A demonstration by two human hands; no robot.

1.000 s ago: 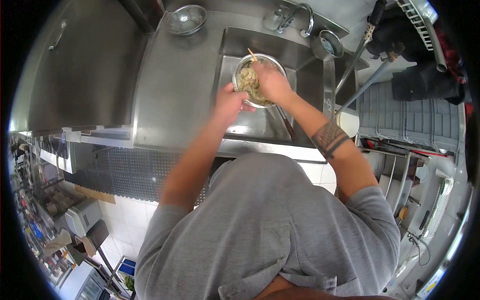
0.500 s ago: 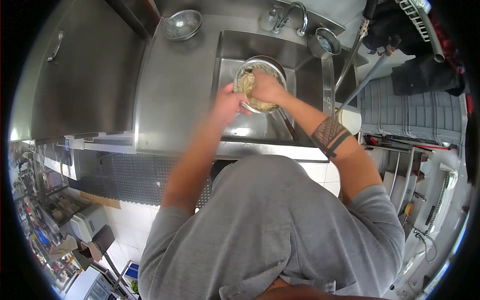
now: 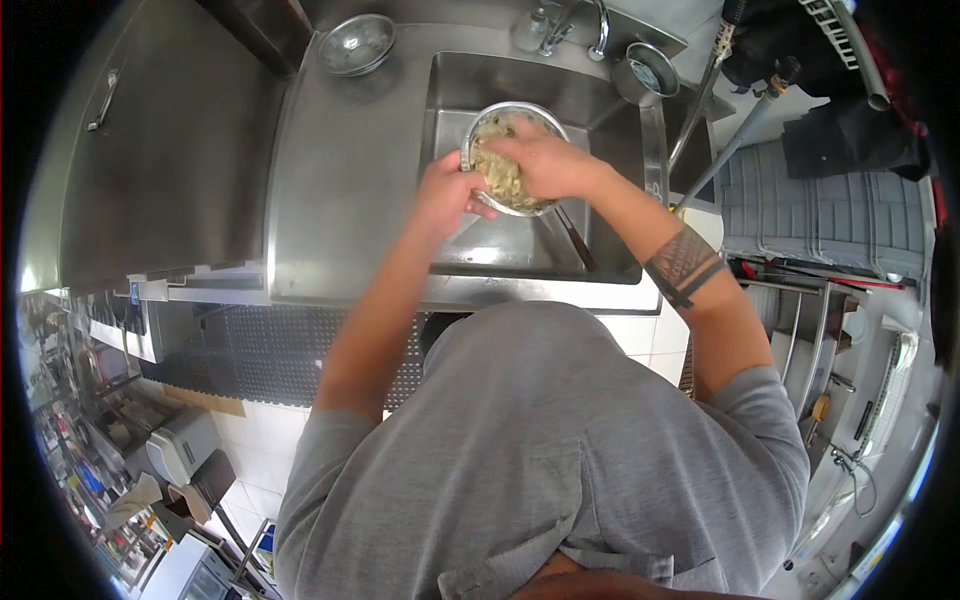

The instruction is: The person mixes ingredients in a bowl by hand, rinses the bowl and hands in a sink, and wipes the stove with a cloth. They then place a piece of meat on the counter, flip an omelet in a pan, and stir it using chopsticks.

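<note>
A round metal bowl [image 3: 520,211] is held over the steel sink [image 3: 500,262], with a pale, stringy wet mass [image 3: 503,178] inside. My left hand [image 3: 452,192] grips the bowl's left rim, thumb near the edge and fingers beneath. Inside the bowl, my right hand [image 3: 545,165] presses on the mass from the right, its fingers spread over it and partly sunk in. What the mass is made of cannot be made out. A dark handle [image 3: 577,245] slants down from under the bowl in the sink.
Metal bowls [image 3: 357,45] rest on the steel counter [image 3: 340,180] at the left. Behind the sink are a faucet [image 3: 600,35] and a soap bottle [image 3: 530,30]. A metal pot [image 3: 645,75] stands at the sink's right back corner.
My right hand has shifted slightly right and its fingers have spread more over the mass. The whole view has moved a little, with the sink now higher in it.
</note>
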